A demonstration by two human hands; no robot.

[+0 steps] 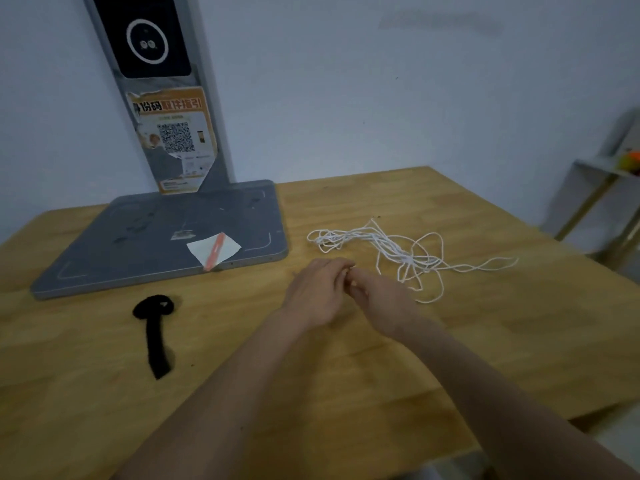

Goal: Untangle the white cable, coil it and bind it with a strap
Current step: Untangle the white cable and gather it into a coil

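Nearest, the left hand (317, 289) and right hand (377, 299) meet fingertip to fingertip above the pale wooden tabletop (346, 375); whether they pinch anything I cannot tell. Left of them lies the flat black fabric strap (154, 327), one end looped. Just beyond the hands sprawls the thin white cable (401, 251) — light and limp, likely to snag, so best taken by a free end. Farther back stand a grey metal stand base (166, 230) and a plain white wall (381, 98).
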